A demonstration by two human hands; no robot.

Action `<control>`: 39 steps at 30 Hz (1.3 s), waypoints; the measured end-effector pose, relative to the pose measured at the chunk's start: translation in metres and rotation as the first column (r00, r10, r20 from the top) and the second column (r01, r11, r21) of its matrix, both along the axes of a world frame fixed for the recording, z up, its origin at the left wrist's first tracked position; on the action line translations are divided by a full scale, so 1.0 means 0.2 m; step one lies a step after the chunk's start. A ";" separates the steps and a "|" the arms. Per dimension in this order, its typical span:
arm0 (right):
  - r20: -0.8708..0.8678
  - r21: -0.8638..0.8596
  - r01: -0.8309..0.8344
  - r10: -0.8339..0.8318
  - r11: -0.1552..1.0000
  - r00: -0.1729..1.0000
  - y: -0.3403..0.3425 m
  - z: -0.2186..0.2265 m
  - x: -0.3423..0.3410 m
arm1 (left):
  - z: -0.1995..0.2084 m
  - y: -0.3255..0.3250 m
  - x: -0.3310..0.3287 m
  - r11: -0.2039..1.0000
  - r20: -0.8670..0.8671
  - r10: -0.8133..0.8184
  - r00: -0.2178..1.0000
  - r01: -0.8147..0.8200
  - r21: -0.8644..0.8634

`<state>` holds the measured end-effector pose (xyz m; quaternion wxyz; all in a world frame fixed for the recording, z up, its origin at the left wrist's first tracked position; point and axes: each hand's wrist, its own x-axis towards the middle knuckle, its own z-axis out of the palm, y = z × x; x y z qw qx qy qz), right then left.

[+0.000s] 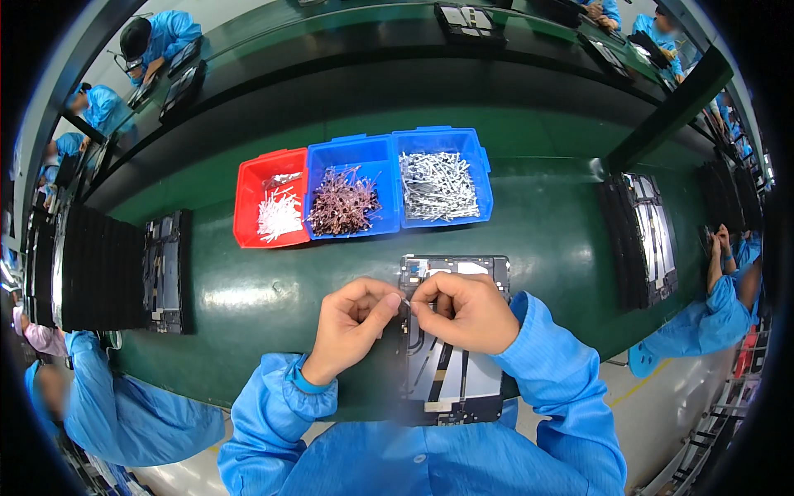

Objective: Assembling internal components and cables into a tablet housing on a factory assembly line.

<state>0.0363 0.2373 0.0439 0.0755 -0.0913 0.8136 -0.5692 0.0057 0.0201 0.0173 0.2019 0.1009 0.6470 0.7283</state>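
Note:
My left hand (351,324) and my right hand (467,312) meet over the left edge of an opened tablet (488,388). Between their fingertips is a small pale piece (405,302), too small to make out further. Thumb and forefinger are pinched together on both hands. The tablet lies lengthwise in front of me, its inside facing up, with dark flat cables and a light grey panel showing. My right hand covers part of its upper half. A blue band is round my left wrist.
Beyond the tablet stand a red bin (240,207) of white strips, a blue bin (385,149) of brown and black flex cables, and another blue bin (484,186) of silvery-white strips. Upright tablet stacks stand left (103,273) and right (624,240). Co-workers in blue sit around; a shelf runs behind.

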 end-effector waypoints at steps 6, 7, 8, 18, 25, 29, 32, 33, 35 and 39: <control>-0.276 0.162 -0.050 0.094 0.986 0.956 -0.01 -0.02 0.00 | 0.01 -0.06 -0.04 0.993 0.185 -0.115 0.976 0.116 0.009; -0.277 0.160 -0.052 0.095 0.986 0.956 0.00 -0.03 0.00 | 0.02 -0.06 -0.06 0.982 0.292 -0.187 0.938 0.178 0.058; -0.394 0.186 -0.039 0.110 0.982 0.912 0.00 -0.05 0.00 | 0.03 -0.07 -0.06 0.983 0.291 -0.184 0.939 0.176 0.055; -0.323 -0.123 0.174 -0.205 0.977 0.924 0.01 -0.02 0.01 | -0.07 -0.30 -0.35 0.696 -0.367 0.662 0.654 -0.718 -0.024; -0.162 -0.239 0.246 -0.288 0.939 0.944 0.07 -0.04 0.03 | -0.03 -0.30 -0.30 0.621 -0.620 0.514 0.593 -0.756 -0.208; -0.133 -0.306 0.342 -0.395 0.889 0.909 0.11 -0.09 0.06 | 0.01 -0.16 0.00 0.864 -0.281 0.293 0.914 -0.379 -0.331; -0.014 -0.357 0.403 -0.436 0.843 0.900 0.14 -0.19 0.18 | 0.07 -0.13 0.23 0.944 0.105 -0.043 0.993 0.075 -0.323; -0.014 -0.347 0.413 -0.445 0.842 0.896 0.15 -0.20 0.23 | 0.10 -0.13 0.28 0.925 0.143 -0.095 0.985 0.140 -0.352; -0.058 -0.375 0.426 -0.479 0.823 0.876 0.15 -0.19 0.32 | 0.15 -0.12 0.35 0.921 0.160 -0.146 0.976 0.193 -0.339; -0.297 -0.208 0.391 -0.438 0.897 0.848 0.14 -0.18 0.38 | 0.08 -0.10 0.37 0.937 0.139 -0.103 0.985 0.143 -0.320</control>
